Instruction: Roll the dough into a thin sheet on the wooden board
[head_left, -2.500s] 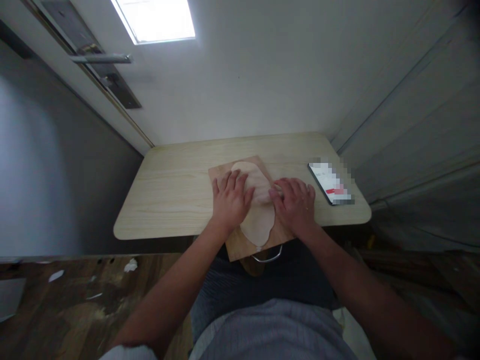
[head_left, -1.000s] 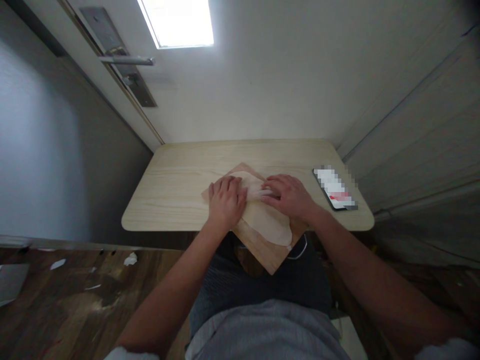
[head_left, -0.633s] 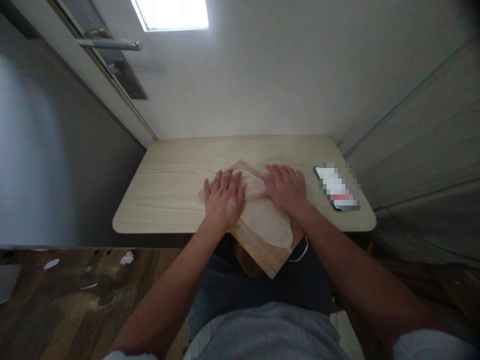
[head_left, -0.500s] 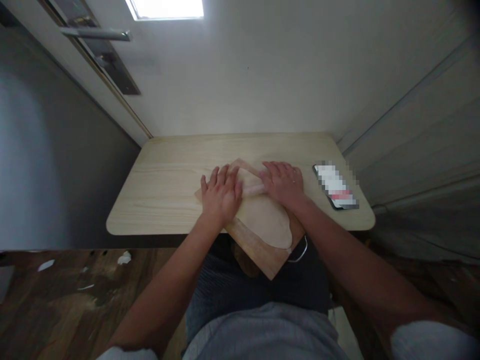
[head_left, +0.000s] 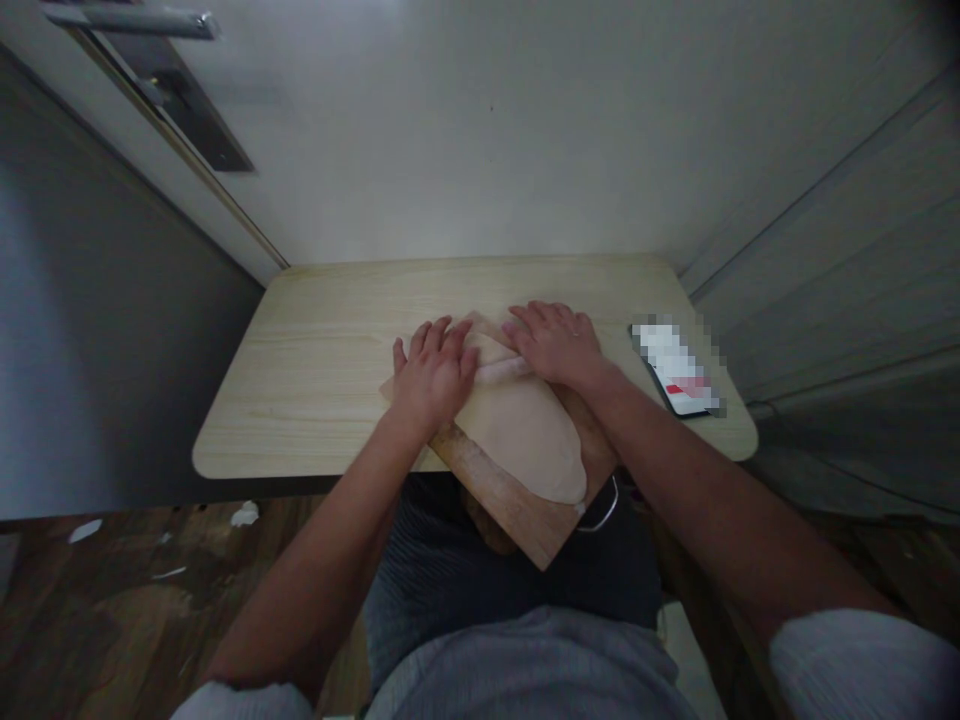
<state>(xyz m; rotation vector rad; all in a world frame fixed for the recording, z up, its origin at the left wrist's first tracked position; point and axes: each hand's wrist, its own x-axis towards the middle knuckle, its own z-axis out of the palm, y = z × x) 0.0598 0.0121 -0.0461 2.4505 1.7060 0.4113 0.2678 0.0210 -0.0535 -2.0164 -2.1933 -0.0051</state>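
Note:
A flattened sheet of dough (head_left: pixel 529 435) lies on a wooden cutting board (head_left: pixel 517 515), which is turned cornerwise and juts over the near edge of the table. Across the upper part of the dough lies a pale rolling pin (head_left: pixel 501 370); only its middle shows between my hands. My left hand (head_left: pixel 435 370) rests flat over the pin's left end, fingers stretched forward and apart. Over the right end lies my right hand (head_left: pixel 556 345), palm down, its fingers extended too. Both palms hide the pin's ends.
A phone (head_left: pixel 675 370) with a lit, blurred screen lies to the right on the light wood table (head_left: pixel 322 350). Behind the table stands a pale door with a metal handle (head_left: pixel 135 20). A metal loop (head_left: pixel 604 510) shows beside the board's near right edge. White scraps (head_left: pixel 244 514) lie on the floor.
My hands stay on the rolling pin, which has shifted slightly forward over the dough. The camera view has tilted down a little, so the bright door window is out of sight.

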